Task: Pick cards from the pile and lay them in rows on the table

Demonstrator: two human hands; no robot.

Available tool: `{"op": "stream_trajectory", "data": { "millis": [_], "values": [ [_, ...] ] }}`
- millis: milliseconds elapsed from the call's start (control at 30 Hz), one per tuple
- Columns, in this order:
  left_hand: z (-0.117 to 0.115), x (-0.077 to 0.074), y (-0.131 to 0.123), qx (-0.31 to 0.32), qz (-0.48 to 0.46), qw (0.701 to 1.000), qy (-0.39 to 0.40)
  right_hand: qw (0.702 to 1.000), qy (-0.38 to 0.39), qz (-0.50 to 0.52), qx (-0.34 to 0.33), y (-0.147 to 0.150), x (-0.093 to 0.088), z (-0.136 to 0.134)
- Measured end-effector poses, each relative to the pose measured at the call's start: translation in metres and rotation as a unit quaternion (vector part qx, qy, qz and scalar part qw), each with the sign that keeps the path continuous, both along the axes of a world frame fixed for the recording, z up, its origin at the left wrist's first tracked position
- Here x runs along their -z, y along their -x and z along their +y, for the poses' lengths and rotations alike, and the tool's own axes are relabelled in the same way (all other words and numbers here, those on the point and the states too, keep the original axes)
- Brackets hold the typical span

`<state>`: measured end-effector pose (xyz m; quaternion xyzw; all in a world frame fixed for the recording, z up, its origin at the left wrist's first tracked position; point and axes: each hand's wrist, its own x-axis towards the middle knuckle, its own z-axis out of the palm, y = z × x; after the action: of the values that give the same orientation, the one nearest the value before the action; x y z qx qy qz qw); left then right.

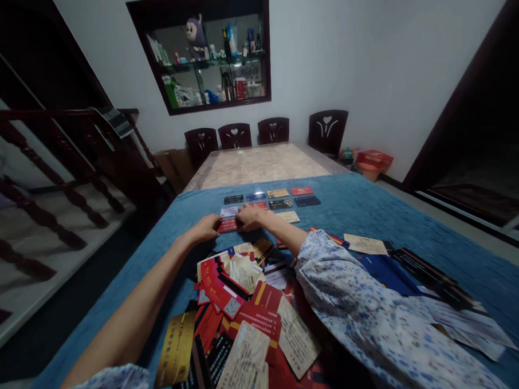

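A red card (228, 225) lies flat on the blue cloth, between my two hands. My left hand (206, 227) pinches its left end, fingers drawn together. Over the right end, my right hand (249, 217) curls its fingers and partly hides the card. Just beyond is a pale card (229, 211), with a red card (259, 206) to its right. Several more cards form rows there, among them a black card (280, 204), a dark blue card (307, 200) and a cream card (288, 217) near my right wrist.
Nearer me spreads a loose heap of overlapping cards, with a gold card (175, 350) at its left. More cards, including a blue card (385, 274), lie around my right sleeve. The blue cloth (157, 222) covers the table's near part. Chairs (274, 130) stand at the far end.
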<state>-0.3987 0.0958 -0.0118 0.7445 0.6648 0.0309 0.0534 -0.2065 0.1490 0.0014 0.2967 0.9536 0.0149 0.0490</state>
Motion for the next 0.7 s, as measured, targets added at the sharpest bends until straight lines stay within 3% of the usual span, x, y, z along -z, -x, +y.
{"op": "stream_trajectory", "data": {
  "millis": [367,700],
  "values": [
    [-0.003,0.003,-0.002,-0.006,0.004,1.0,-0.02,1.0,-0.001,0.006,0.02,0.007,0.001,-0.002],
    [-0.004,0.007,0.0,-0.021,-0.031,0.999,-0.038,1.0,-0.02,0.009,0.006,-0.007,-0.005,-0.004]
  ]
}}
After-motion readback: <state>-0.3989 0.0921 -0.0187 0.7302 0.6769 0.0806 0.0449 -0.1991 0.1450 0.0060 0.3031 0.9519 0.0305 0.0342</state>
